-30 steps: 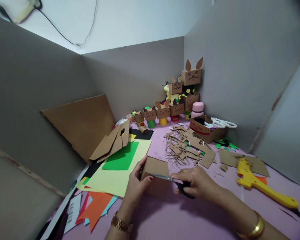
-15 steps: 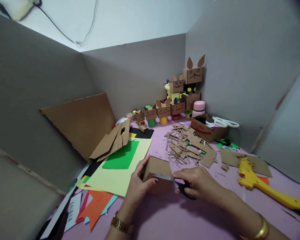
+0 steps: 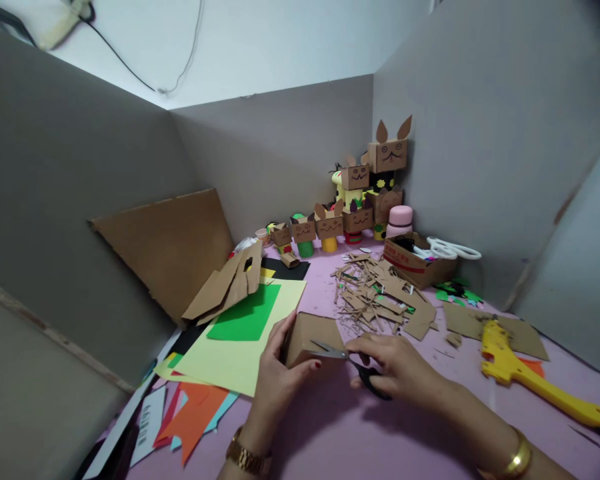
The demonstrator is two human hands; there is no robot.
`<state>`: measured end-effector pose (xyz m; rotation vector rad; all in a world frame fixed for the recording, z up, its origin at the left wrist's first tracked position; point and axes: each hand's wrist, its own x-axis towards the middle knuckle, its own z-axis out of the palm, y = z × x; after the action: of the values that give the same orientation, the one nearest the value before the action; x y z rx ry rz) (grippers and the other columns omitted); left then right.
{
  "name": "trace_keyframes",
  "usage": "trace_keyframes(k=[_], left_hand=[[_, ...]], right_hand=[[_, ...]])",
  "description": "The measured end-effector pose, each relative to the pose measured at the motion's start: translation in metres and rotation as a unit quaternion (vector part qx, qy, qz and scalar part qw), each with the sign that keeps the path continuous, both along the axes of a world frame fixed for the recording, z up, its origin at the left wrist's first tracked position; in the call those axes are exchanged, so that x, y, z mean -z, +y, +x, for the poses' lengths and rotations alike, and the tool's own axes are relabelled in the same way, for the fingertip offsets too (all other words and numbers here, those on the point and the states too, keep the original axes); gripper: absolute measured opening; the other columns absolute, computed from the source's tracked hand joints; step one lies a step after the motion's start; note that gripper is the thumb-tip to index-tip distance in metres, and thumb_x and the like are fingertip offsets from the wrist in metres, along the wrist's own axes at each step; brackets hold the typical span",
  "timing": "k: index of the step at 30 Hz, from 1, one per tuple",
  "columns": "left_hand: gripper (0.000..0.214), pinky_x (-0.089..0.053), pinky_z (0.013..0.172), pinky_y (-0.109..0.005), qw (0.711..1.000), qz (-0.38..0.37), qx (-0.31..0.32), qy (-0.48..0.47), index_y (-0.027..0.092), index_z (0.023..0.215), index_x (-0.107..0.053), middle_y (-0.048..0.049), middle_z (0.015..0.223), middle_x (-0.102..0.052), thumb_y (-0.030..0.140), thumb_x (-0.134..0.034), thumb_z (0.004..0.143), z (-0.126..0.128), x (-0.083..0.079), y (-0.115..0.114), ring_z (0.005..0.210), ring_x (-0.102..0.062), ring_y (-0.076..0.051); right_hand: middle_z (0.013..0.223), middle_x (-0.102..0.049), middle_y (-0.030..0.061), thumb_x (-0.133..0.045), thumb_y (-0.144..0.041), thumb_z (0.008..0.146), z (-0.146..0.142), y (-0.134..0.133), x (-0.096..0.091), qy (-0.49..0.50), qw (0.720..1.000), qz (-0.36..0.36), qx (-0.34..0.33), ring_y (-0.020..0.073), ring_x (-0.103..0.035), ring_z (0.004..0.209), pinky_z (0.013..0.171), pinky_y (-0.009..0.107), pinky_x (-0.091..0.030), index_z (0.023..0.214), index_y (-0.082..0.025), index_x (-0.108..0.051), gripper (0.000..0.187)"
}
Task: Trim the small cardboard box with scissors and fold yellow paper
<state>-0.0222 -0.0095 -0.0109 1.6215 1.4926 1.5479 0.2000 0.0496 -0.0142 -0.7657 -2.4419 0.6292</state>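
Note:
My left hand (image 3: pixel 279 367) grips a small brown cardboard box (image 3: pixel 316 328) from its left side, thumb along the near face and fingers behind. In my right hand (image 3: pixel 387 363) is a pair of scissors (image 3: pixel 333 353) with black handles, my fingers through the loops. The metal blades are parted a little and lie across the box's near top edge; whether cardboard sits between them I cannot tell. Part of the box's near face is hidden by the left thumb and the blades.
Cardboard scraps (image 3: pixel 375 293) lie behind my right hand. A yellow glue gun (image 3: pixel 525 373) rests at the right. Cardboard animal figures (image 3: pixel 330 227) stand at the back, near a small box (image 3: pixel 423 263) of tools. Coloured paper (image 3: pixel 245 313) and folded cardboard (image 3: pixel 230 280) lie left.
The scissor blades have parted; half a second ago they were closed along the box's near edge. Both hands keep their hold, and the view has shifted slightly.

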Motion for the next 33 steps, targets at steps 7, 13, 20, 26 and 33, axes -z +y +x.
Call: trace_keyframes(k=[7, 13, 20, 26, 33], left_hand=[[0.074, -0.039, 0.099, -0.045, 0.960, 0.134, -0.126, 0.210, 0.023, 0.137, -0.038, -0.0115, 0.127, -0.048, 0.031, -0.073, 0.072, 0.000, 0.006, -0.003, 0.117, -0.046, -0.027], [0.082, -0.040, 0.096, -0.048, 0.889, 0.243, -0.139, 0.363, 0.024, 0.144, -0.025, -0.0134, 0.124, -0.047, 0.011, -0.065, 0.074, 0.000, 0.009, -0.003, 0.114, -0.045, -0.029], [0.079, -0.038, 0.097, -0.048, 0.868, 0.267, -0.118, 0.402, 0.031, 0.144, -0.025, -0.0122, 0.123, -0.053, 0.016, -0.065, 0.077, 0.016, 0.015, 0.000, 0.112, -0.048, -0.030], [0.074, -0.040, 0.098, -0.045, 0.917, 0.234, -0.043, 0.321, 0.034, 0.141, -0.030, -0.0096, 0.128, -0.056, 0.014, -0.063, 0.078, 0.026, 0.012, -0.005, 0.115, -0.052, -0.028], [0.044, -0.045, 0.094, -0.038, 0.975, 0.159, -0.083, 0.132, 0.033, 0.121, -0.057, -0.0045, 0.116, -0.062, 0.018, -0.062, 0.080, 0.015, 0.016, -0.004, 0.107, -0.059, -0.023]], right_hand=[[0.084, -0.060, 0.0034, -0.069, -0.041, 0.072, -0.008, 0.009, 0.014, 0.214, 0.946, -0.232, 0.078, 0.0165, -0.054, 0.071, 0.063, 0.028, -0.044, 0.107, -0.020, -0.059, 0.042], [0.094, -0.056, 0.0021, -0.077, -0.044, 0.063, -0.031, -0.009, 0.022, 0.333, 0.848, -0.411, 0.044, 0.0113, -0.050, 0.064, 0.054, 0.024, -0.044, 0.102, -0.023, -0.050, 0.052], [0.101, -0.057, 0.0024, -0.081, -0.032, 0.060, -0.049, -0.025, 0.024, 0.400, 0.819, -0.410, 0.037, 0.0174, -0.055, 0.090, 0.071, 0.027, -0.046, 0.105, -0.026, -0.045, 0.057], [0.099, -0.060, 0.0020, -0.078, -0.037, 0.060, -0.045, -0.013, 0.016, 0.449, 0.798, -0.396, 0.073, 0.0204, -0.057, 0.094, 0.079, 0.030, -0.045, 0.097, -0.026, -0.049, 0.049], [0.085, -0.058, -0.0016, -0.080, -0.037, 0.059, -0.033, 0.002, 0.017, 0.440, 0.809, -0.387, 0.052, 0.0143, -0.054, 0.076, 0.065, 0.024, -0.041, 0.097, -0.024, -0.053, 0.048]])
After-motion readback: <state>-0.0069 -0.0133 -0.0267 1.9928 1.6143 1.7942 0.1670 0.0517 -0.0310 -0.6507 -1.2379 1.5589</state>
